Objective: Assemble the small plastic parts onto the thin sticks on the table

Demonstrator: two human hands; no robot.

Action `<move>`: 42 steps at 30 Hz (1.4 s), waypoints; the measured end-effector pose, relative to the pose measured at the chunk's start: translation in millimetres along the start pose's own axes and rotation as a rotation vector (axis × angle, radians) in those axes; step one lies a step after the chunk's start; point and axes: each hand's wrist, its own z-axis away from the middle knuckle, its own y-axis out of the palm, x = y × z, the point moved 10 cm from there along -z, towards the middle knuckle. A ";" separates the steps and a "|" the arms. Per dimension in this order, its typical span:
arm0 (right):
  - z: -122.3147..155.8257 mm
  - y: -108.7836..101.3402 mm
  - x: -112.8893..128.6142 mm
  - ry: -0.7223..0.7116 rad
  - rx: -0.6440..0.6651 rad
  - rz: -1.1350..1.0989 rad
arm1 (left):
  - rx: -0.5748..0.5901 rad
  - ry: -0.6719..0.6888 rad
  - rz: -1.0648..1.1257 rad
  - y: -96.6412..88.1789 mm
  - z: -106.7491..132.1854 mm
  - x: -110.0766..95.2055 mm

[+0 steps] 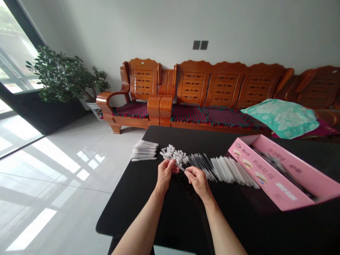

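One slim, straight, whitish tube (180, 167) is spanning the gap between two hands just above the black worktop (132, 202), its middle looking greyish and plain. The left hand (164, 174) is gripping one end, fingers clamped on it, and the right hand (198, 180) is pinching the other between its fingers. Both ends are disappearing behind the fingers, so I'm not making out either tip.

Just beyond, small white pieces (174, 154) are lying in a heap, with thin dark rods (201, 164) and frosted tubes (233, 170) resting to their right and pale sticks (145, 150) to their left. Beneath the hands, small black pieces (183, 185) are blending into the worktop, too dark for me to tell their shape. Farther right, a pink box (268, 177) is standing open, its front wall partly hiding the grey contents (276, 161).
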 end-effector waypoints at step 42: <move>-0.4 3.4 -3.7 0.030 0.016 0.000 | -0.007 0.014 -0.015 -1.6 -0.6 -2.4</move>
